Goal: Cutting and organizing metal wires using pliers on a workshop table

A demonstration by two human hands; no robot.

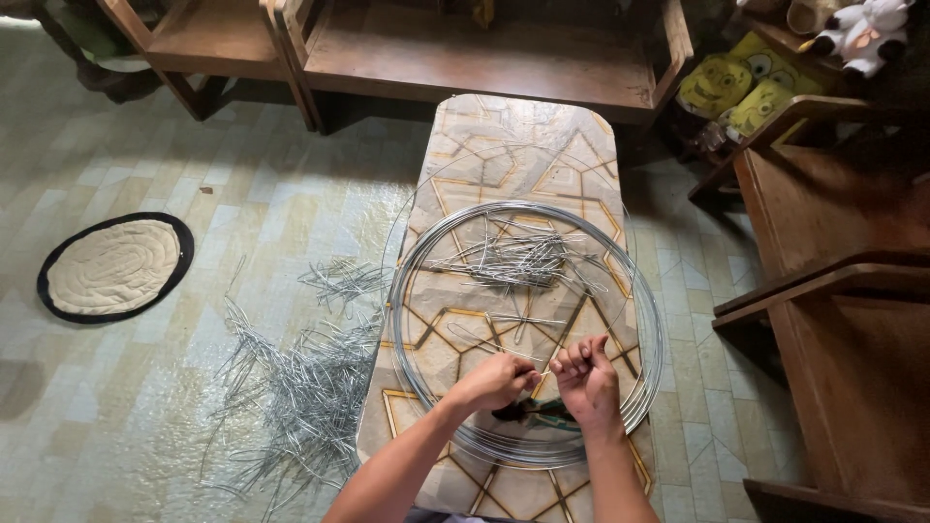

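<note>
A large heap of cut wire pieces (291,387) lies on the tiled floor (145,145) and a smaller pile (509,260) on the patterned board (523,136), while the wire coil (639,291) looks thick yet. The left hand (496,382) grips pliers (533,409); the right hand (586,380) pinches a wire. Wooden benches (833,213) surround them

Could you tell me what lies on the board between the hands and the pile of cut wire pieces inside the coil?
In the head view, a few loose wire pieces lie between the hands and the pile of cut wire pieces, within the wire coil on the patterned board.
</note>
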